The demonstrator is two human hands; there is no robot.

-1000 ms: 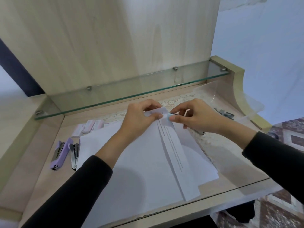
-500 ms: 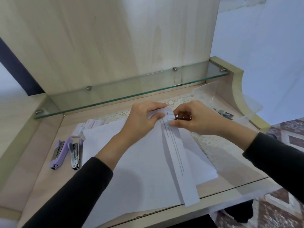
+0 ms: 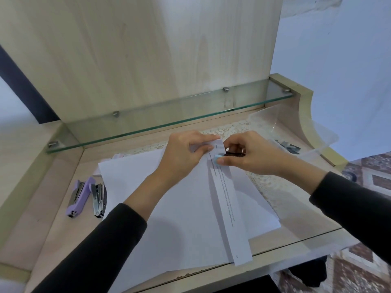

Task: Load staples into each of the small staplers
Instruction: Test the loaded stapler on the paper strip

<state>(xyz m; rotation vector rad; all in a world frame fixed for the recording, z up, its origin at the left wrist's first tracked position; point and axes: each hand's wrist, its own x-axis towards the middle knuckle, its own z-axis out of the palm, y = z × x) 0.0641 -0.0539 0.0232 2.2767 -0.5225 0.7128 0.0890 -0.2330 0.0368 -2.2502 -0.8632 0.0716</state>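
Observation:
My right hand [image 3: 247,154] grips a small light-blue stapler [image 3: 220,159], its nose set over the top edge of a folded paper strip [image 3: 229,199]. My left hand [image 3: 186,153] pinches the top of that strip and holds it down on a stack of white sheets [image 3: 179,218]. At the left of the desk lies a purple stapler [image 3: 79,195], opened up, with a second small metal stapler [image 3: 98,198] beside it. Small staple boxes [image 3: 119,155] peek out from behind the sheets' far left corner.
A glass shelf [image 3: 169,121] runs across the back above the desk. A clear plastic container [image 3: 300,134] with dark metal pieces stands at the right rear. A lace mat [image 3: 266,180] lies under the sheets. The desk's front edge [image 3: 211,278] is close to me.
The right hand has brought the light-blue stapler down onto the top of the folded strip. The left hand has kept its pinch there. The sheets have slid a little to the left.

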